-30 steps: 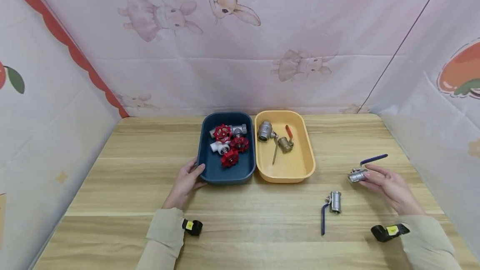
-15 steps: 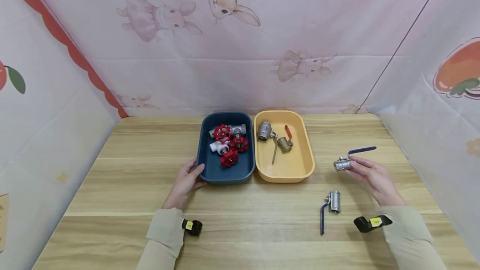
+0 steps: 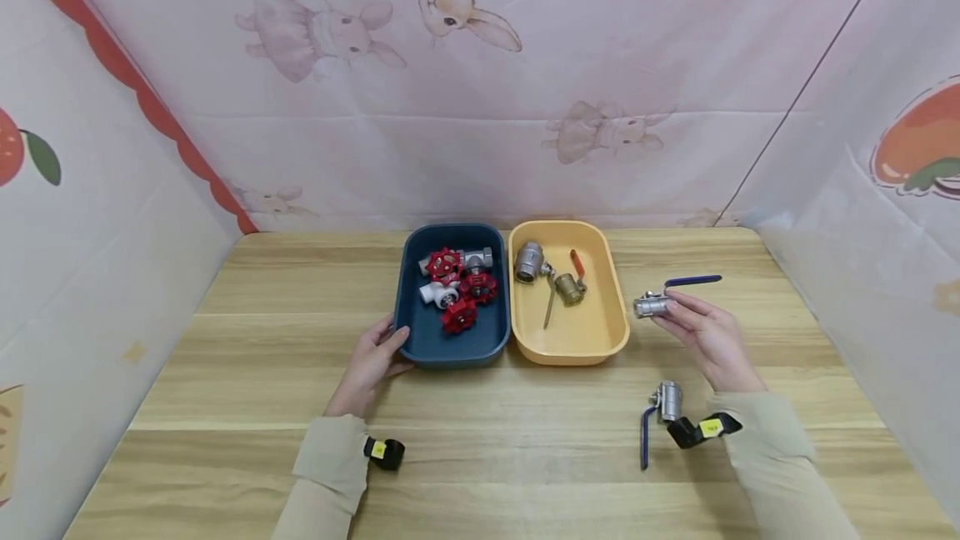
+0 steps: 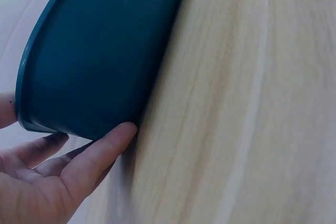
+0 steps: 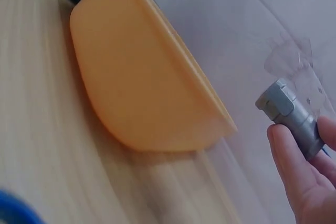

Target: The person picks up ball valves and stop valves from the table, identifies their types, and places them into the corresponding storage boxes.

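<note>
My left hand [image 3: 367, 363] grips the near left corner of a dark blue bin [image 3: 431, 338], thumb at the rim and fingers against the outer wall [image 4: 100, 66]. Several valves with red handwheels [image 3: 459, 317] lie inside it. My right hand [image 3: 708, 342] pinches the metal body of a blue-handled ball valve [image 3: 651, 305], held above the table just right of a yellow bin [image 3: 577, 336]. That bin holds a large steel ball valve [image 3: 529, 262] and a brass one [image 3: 570, 290] with a red lever. The right wrist view shows the pinched valve body [image 5: 294, 116] apart from the yellow wall [image 5: 136, 72].
A second blue-handled ball valve [image 3: 671, 401] lies on the wooden table [image 3: 510, 448], beside the right wrist camera [image 3: 686, 432]. Both bins stand side by side near the printed back curtain [image 3: 465, 148]. Curtains also hang at left and right.
My right hand has carried the ball valve left and away from me, from the table's right side to beside the yellow bin. The left hand has stayed at the blue bin.
</note>
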The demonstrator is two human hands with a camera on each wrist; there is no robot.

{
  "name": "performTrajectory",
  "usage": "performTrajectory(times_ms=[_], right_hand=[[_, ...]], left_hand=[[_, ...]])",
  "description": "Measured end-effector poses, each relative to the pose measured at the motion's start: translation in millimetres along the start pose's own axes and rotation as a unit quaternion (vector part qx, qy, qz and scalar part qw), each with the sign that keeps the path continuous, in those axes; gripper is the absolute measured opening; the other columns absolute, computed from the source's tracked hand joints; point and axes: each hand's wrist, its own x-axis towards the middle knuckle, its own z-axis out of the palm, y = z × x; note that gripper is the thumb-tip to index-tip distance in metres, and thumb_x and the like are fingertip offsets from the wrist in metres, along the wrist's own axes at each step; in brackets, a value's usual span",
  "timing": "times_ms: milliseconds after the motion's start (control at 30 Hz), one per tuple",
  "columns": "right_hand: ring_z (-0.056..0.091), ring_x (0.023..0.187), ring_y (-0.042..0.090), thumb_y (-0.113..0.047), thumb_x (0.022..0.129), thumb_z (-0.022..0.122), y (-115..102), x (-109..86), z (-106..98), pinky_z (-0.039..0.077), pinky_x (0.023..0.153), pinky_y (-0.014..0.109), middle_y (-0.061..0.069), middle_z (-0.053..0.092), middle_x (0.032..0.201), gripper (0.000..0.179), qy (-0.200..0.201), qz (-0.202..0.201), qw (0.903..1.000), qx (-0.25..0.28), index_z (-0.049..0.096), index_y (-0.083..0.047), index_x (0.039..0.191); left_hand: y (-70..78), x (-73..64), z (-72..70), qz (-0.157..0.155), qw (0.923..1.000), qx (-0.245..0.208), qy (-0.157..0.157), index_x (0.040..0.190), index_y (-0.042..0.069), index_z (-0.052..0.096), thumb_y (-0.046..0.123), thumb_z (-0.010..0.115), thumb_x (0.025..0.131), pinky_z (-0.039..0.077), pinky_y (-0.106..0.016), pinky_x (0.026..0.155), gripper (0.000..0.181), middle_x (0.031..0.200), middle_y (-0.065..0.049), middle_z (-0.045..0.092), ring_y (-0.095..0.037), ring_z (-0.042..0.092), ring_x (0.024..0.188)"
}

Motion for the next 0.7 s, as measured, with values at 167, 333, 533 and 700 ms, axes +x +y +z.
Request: performTrajectory(times_ms=[167, 333, 533, 700], right_hand=[[0.064, 0.088, 0.021, 0.011, 0.087, 0.051, 5.4, 11.5, 15.5, 0.049, 0.081, 0.03, 0.013, 0.067, 0.092, 0.023, 0.008, 0.007, 0.9999, -0.004, 0.069, 0.0, 0.093], [0.065, 0.087, 0.02, 0.011, 0.087, 0.051, 6.0, 22.7, 33.1, 0.049, 0.081, 0.029, 0.013, 0.067, 0.092, 0.021, 0.013, 0.014, 0.9997, -0.012, 0.068, -0.001, 0.093], [0.065, 0.084, 0.02, 0.011, 0.085, 0.054, 8.0, 34.1, 45.4, 0.05, 0.079, 0.029, 0.012, 0.067, 0.09, 0.02, 0.025, 0.015, 0.9995, -0.013, 0.069, -0.001, 0.091], [0.066, 0.082, 0.02, 0.012, 0.086, 0.053, 10.0, 39.5, 52.9, 0.05, 0.079, 0.029, 0.013, 0.067, 0.088, 0.021, 0.028, 0.017, 0.9994, -0.01, 0.069, -0.001, 0.09]], left_hand=[[0.3, -0.3, 0.3, 0.003, 1.0, -0.003, 0.0, 0.144, 0.007, 0.023, 0.016, 0.042, 0.098, 0.045, -0.048, 0.087, 0.051, 0.141, -0.021, 0.032, -0.033, 0.042, 0.121], [0.3, 0.6, -0.1, 0.004, 1.0, -0.003, -0.002, 0.144, 0.007, 0.023, 0.016, 0.042, 0.098, 0.044, -0.049, 0.087, 0.051, 0.141, -0.021, 0.032, -0.034, 0.042, 0.121], [0.4, 0.5, 0.5, 0.004, 1.0, 0.001, -0.002, 0.144, 0.007, 0.023, 0.016, 0.042, 0.098, 0.045, -0.048, 0.087, 0.05, 0.141, -0.021, 0.032, -0.033, 0.042, 0.121], [0.2, 0.4, 0.8, 0.003, 1.0, 0.0, -0.003, 0.144, 0.007, 0.023, 0.017, 0.042, 0.098, 0.044, -0.048, 0.087, 0.051, 0.141, -0.021, 0.033, -0.033, 0.042, 0.121]])
